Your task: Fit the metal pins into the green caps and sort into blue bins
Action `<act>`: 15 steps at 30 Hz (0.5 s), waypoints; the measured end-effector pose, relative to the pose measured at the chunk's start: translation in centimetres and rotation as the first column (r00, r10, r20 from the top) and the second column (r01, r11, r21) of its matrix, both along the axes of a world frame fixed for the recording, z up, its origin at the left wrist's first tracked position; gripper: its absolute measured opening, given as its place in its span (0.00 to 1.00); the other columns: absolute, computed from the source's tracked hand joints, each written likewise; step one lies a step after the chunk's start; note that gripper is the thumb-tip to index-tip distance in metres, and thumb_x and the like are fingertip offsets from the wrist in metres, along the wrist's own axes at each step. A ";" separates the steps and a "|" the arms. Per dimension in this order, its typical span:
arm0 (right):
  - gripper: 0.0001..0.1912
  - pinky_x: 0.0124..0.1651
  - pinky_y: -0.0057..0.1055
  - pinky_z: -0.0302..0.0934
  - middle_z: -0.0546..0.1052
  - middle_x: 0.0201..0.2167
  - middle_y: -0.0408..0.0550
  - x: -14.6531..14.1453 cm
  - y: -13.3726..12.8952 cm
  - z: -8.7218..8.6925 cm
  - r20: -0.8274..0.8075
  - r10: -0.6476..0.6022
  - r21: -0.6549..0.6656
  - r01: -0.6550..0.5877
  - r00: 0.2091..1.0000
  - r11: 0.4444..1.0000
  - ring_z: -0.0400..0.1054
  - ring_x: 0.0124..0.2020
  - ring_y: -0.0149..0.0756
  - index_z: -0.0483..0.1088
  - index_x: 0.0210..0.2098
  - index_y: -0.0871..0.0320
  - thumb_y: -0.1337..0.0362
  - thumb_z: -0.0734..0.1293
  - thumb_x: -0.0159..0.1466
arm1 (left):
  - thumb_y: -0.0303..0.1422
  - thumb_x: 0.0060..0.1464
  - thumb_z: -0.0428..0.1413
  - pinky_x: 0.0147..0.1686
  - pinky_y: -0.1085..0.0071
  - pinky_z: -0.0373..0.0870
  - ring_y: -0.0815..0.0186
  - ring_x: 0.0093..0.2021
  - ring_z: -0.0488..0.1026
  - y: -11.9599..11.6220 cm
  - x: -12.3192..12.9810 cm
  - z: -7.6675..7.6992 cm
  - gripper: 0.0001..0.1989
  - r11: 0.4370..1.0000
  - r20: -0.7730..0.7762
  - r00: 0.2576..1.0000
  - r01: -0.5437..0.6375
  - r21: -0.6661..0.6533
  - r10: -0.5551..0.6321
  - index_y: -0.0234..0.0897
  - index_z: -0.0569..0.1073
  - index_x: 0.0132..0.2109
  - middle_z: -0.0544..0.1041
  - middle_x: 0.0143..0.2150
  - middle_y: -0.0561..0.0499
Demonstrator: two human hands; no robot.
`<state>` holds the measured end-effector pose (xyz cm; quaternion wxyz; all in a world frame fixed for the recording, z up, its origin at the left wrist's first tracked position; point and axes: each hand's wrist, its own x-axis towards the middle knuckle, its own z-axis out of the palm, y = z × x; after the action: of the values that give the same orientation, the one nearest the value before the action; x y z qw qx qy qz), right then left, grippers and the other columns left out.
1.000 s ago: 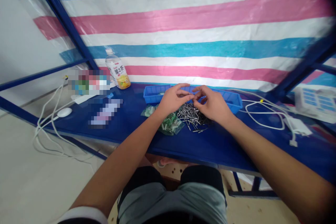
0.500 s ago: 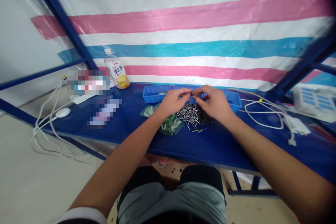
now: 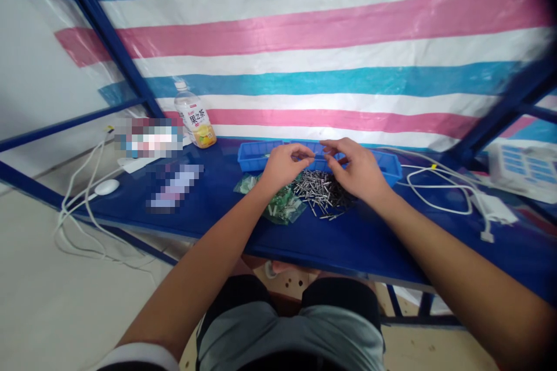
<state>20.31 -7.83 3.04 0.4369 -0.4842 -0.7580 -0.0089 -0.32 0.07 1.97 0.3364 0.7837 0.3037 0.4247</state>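
Note:
My left hand (image 3: 285, 167) is closed in a pinch, thumb against fingers, above the left side of a pile of thin metal pins, which look like rivets (image 3: 319, 192). Whatever sits in that pinch is too small to make out. Facing it across a small gap is my right hand (image 3: 359, 171), its thumb and fingertips apart, with nothing visible between them. Beneath my left wrist lies a green plastic bag (image 3: 285, 208) with small pale pieces in it. Behind both hands stand blue plastic bins (image 3: 256, 159) in a row, partly covered by my fingers.
On the blue table (image 3: 304, 243), a drink bottle (image 3: 195, 116) stands at back left, near a white mouse (image 3: 107, 186) and blurred items. White cables and an adapter (image 3: 494, 208) lie at right by a power strip (image 3: 528, 168). A striped sheet (image 3: 304, 35) hangs behind; blue frame posts flank it.
My hands, previously meeting at the fingertips over a small piece, have drawn slightly apart. The right fingers have spread. The pile and bins look the same.

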 end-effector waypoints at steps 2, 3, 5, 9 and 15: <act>0.21 0.45 0.44 0.74 0.80 0.50 0.56 0.2 0.1 0.0 0.040 0.014 -0.006 -0.014 0.999 1.000 0.78 0.47 0.47 0.76 0.61 0.53 0.67 0.62 0.71 | 0.30 0.58 0.65 0.50 0.58 0.80 0.59 0.44 0.83 -0.1 0.0 0.1 0.03 1.000 -0.032 0.999 0.000 0.017 0.001 0.40 0.83 0.40 0.87 0.42 0.47; 0.20 0.45 0.44 0.73 0.80 0.50 0.56 0.3 0.2 -0.1 0.059 0.017 -0.022 -0.016 0.998 1.000 0.77 0.46 0.46 0.76 0.60 0.53 0.67 0.63 0.71 | 0.30 0.59 0.65 0.50 0.58 0.80 0.59 0.44 0.83 -0.2 0.0 0.1 0.03 1.000 -0.037 0.999 0.007 0.016 -0.007 0.40 0.83 0.41 0.87 0.42 0.48; 0.17 0.45 0.44 0.72 0.80 0.47 0.55 0.5 0.4 -0.4 0.094 0.012 -0.058 -0.006 0.995 0.998 0.77 0.43 0.46 0.78 0.55 0.54 0.67 0.64 0.70 | 0.31 0.59 0.65 0.50 0.58 0.80 0.59 0.45 0.84 -0.4 0.0 0.2 0.05 0.999 -0.026 0.999 0.034 0.001 -0.034 0.41 0.82 0.43 0.87 0.43 0.47; 0.10 0.43 0.41 0.69 0.81 0.41 0.52 0.4 0.6 -0.8 0.138 -0.002 -0.113 0.018 0.990 0.993 0.76 0.38 0.42 0.79 0.47 0.55 0.65 0.66 0.70 | 0.33 0.60 0.66 0.47 0.60 0.80 0.59 0.44 0.84 -0.7 0.0 0.4 0.10 0.999 0.012 0.999 0.041 -0.008 -0.041 0.40 0.79 0.48 0.87 0.42 0.46; 0.08 0.45 0.42 0.67 0.83 0.38 0.52 -0.1 0.2 -0.4 0.158 -0.024 -0.129 0.044 0.987 0.991 0.75 0.38 0.44 0.78 0.40 0.55 0.63 0.66 0.70 | 0.35 0.61 0.66 0.45 0.62 0.78 0.60 0.42 0.83 -0.8 0.1 0.3 0.10 0.999 -0.014 1.000 0.008 0.035 -0.007 0.40 0.78 0.48 0.86 0.41 0.47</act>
<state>20.23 -7.59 2.65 0.3432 -0.5228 -0.7803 -0.0040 -0.22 -0.73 2.24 0.3221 0.7936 0.2957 0.4231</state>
